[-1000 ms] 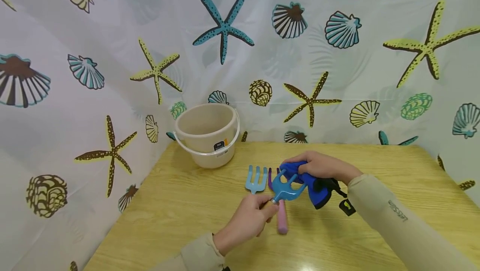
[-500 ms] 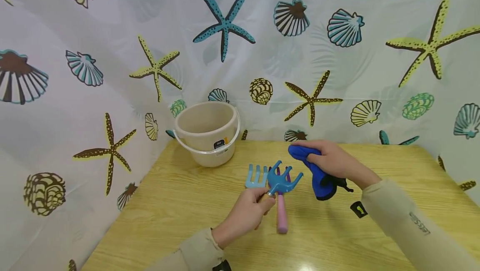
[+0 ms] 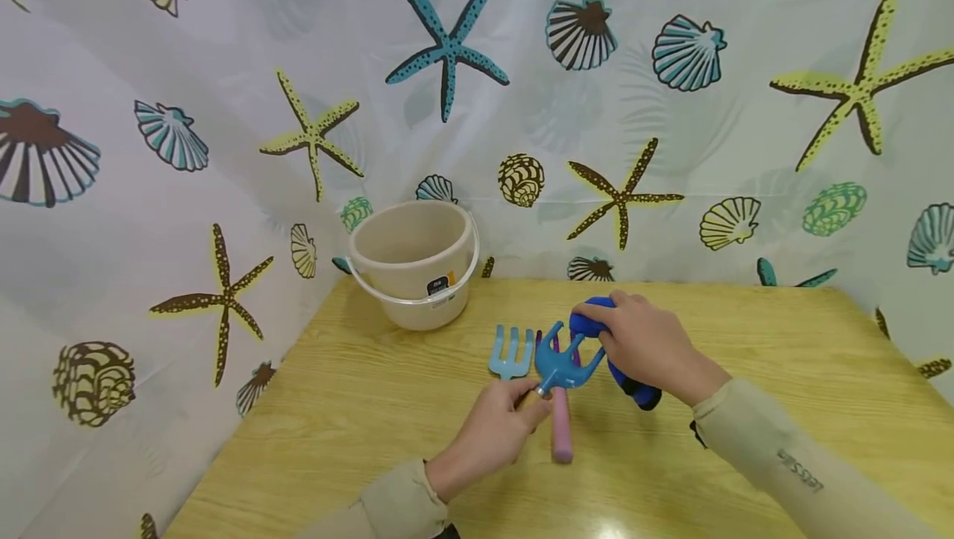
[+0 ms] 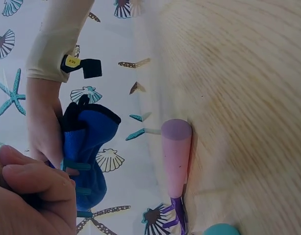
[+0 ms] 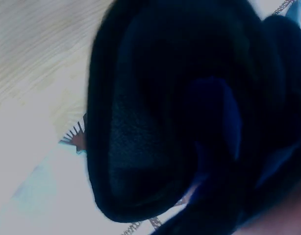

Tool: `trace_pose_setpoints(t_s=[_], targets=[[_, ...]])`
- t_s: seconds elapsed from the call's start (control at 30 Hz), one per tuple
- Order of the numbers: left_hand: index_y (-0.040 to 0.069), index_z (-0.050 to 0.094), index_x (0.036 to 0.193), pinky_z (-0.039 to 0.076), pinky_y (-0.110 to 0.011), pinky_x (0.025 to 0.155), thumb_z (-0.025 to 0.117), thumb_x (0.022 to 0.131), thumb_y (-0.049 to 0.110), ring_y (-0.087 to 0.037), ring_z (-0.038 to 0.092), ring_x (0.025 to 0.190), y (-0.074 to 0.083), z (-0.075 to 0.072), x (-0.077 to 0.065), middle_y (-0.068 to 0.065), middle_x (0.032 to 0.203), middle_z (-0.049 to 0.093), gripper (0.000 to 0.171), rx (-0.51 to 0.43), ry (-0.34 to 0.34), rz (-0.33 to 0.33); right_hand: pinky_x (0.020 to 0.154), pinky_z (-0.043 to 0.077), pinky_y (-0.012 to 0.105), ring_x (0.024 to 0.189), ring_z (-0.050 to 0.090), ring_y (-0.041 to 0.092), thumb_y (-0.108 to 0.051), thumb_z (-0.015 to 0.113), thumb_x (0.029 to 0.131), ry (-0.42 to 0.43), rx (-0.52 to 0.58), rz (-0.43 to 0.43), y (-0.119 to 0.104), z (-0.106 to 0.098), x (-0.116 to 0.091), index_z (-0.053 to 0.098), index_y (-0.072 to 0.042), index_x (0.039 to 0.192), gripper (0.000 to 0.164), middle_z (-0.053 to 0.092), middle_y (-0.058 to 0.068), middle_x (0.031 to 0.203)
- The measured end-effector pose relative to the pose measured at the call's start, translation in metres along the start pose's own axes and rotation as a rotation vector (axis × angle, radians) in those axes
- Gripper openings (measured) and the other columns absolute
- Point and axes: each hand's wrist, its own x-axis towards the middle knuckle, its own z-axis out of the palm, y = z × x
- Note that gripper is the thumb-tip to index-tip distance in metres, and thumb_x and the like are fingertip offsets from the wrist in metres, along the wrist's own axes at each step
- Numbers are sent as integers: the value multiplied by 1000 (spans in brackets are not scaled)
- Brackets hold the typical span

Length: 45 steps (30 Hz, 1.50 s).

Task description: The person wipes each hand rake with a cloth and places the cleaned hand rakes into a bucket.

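Two hands, both occupied. Left hand [image 3: 495,427]: fingers curled round the handle of a blue fork [image 3: 561,372], tines pointing up and away from the person. Right hand [image 3: 652,348]: fingers closed round a bunched blue cloth [image 3: 591,322] with black edging, one end showing past the fingertips, the rest hanging below the palm. Cloth lies just beyond the blue fork's tines; left wrist view sets the tines in front of it, contact cannot be told. Right wrist view: mostly dark fabric folds, blurred.

Under the fork, on the wooden table [image 3: 335,440]: a hand tool with a pink handle [image 3: 562,435] and purple tines, partly covered by the fork. Just left of it, a light blue fork [image 3: 513,355], tines away from the person, lower end hidden by the left hand.

Farther out, back left of the table: cream bucket [image 3: 391,281], upright, white handle lowered across its front, dark label on the wall. Behind everything, a pale curtain [image 3: 462,150] printed with starfish and shells.
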Motion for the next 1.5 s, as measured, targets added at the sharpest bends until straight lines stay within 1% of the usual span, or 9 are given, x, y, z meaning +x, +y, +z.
trace_pose_setpoints(t_s=[0.1,0.23,0.43,0.53,0.8,1.0,1.27,1.37,1.5], targets=[[15,68,112,30,-22,38,58,102,25,-9,36,42,1,1,1,2,67,50,17,5,3,12,53,55,42,102,65,38,-14,65,93,99,-42,-49,-4,0,-4,65,-25,134,43,63,24,123],[13,67,103,30,-23,39,56,103,24,-9,35,41,3,0,3,3,64,47,15,16,3,26,64,60,46,99,66,36,-16,73,89,229,-119,-219,-21,1,-11,67,-26,130,43,65,20,118],[9,64,90,31,-24,40,56,101,22,-9,35,39,3,-1,7,4,58,45,19,28,42,29,69,61,43,92,64,31,-22,83,82,260,-186,-354,-46,8,-23,70,-28,126,46,66,17,112],[9,62,84,29,-24,40,57,101,22,-9,34,39,2,-1,8,4,55,43,22,32,46,25,67,61,43,90,64,32,-24,87,77,284,-216,-370,-47,11,-25,71,-29,124,51,66,17,109],[10,69,102,31,-23,40,58,101,23,-9,36,41,1,0,5,3,57,47,17,32,36,-13,65,60,43,89,64,34,-18,83,80,283,-301,-332,-45,10,-19,73,-29,122,45,67,19,110],[6,64,84,30,-23,40,58,99,20,-9,35,41,6,1,6,4,55,45,21,87,73,33,64,58,40,88,60,30,-13,84,79,258,-294,-415,-58,2,-22,73,-32,114,41,65,16,109],[8,63,79,28,-21,43,59,99,21,-7,34,45,6,2,6,6,56,42,24,248,104,110,66,53,43,95,57,33,-16,85,80,209,-441,-395,-63,1,-10,71,-31,112,38,59,14,108],[7,65,83,30,-22,43,60,99,24,-8,35,44,7,2,6,5,58,45,25,182,75,80,69,54,45,97,57,33,-17,86,79,186,-442,-381,-61,0,-10,71,-34,116,43,59,14,112],[6,61,82,28,-24,40,59,101,24,-9,32,41,8,1,6,2,60,46,27,9,31,12,72,57,47,99,58,34,-13,85,79,185,-340,-363,-57,-1,-20,70,-37,118,48,60,16,120]])
